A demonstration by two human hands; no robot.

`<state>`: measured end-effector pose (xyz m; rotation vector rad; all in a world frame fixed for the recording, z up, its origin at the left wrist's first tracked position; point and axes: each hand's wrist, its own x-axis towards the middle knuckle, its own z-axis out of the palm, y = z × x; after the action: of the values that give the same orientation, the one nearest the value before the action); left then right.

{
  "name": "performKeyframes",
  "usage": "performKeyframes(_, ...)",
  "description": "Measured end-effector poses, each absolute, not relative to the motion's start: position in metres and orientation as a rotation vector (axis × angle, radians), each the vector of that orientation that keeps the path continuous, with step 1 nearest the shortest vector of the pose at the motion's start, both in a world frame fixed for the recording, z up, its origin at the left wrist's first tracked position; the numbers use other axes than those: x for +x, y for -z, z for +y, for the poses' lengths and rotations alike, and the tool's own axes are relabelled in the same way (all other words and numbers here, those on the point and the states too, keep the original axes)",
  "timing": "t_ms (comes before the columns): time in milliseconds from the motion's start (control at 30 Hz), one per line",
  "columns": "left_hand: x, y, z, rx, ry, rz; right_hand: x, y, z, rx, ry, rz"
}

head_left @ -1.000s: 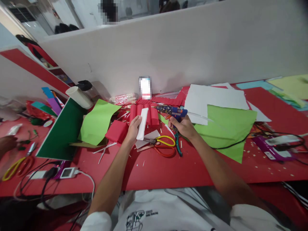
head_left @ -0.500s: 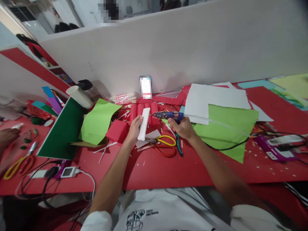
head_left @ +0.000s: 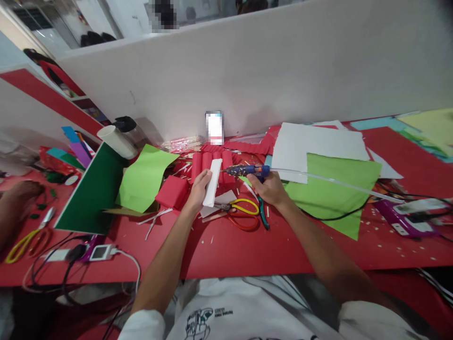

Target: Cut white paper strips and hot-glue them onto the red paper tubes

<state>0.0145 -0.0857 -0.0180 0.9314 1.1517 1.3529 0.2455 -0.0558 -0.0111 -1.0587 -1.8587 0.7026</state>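
My left hand (head_left: 201, 190) grips a narrow folded white strip, paper or card (head_left: 213, 183), held tilted above the table. In my right hand (head_left: 269, 188) is a blue glue gun (head_left: 247, 170), its nozzle pointing left at the strip's edge; whether it touches I cannot tell. A long clear glue stick (head_left: 318, 179) sticks out of the gun's back. Behind the strip lie red paper rolls (head_left: 228, 165), with a red wrapped block (head_left: 172, 192) to their left. Scissors with yellow and orange handles (head_left: 244, 213) and teal-handled pliers (head_left: 264, 215) lie below my hands.
Green sheets (head_left: 145, 179) and a dark green board (head_left: 94, 193) stand at left, near a power strip (head_left: 92, 248). White sheets (head_left: 322, 141) and another purple power strip (head_left: 403, 219) are on the right. A phone (head_left: 214, 127) leans on the partition. Another person's hand (head_left: 23, 193) is far left.
My hands, the white strip and the glue gun have barely moved. At far left, the other person's hand has shifted slightly and looks less blurred.
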Motion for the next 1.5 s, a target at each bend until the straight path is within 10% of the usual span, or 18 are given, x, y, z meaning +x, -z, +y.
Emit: performKeyframes(1500,0.012,0.027,-0.084,0.918,-1.294,1.121,0.245,0.015,-0.053,-1.099,-0.656,-1.753)
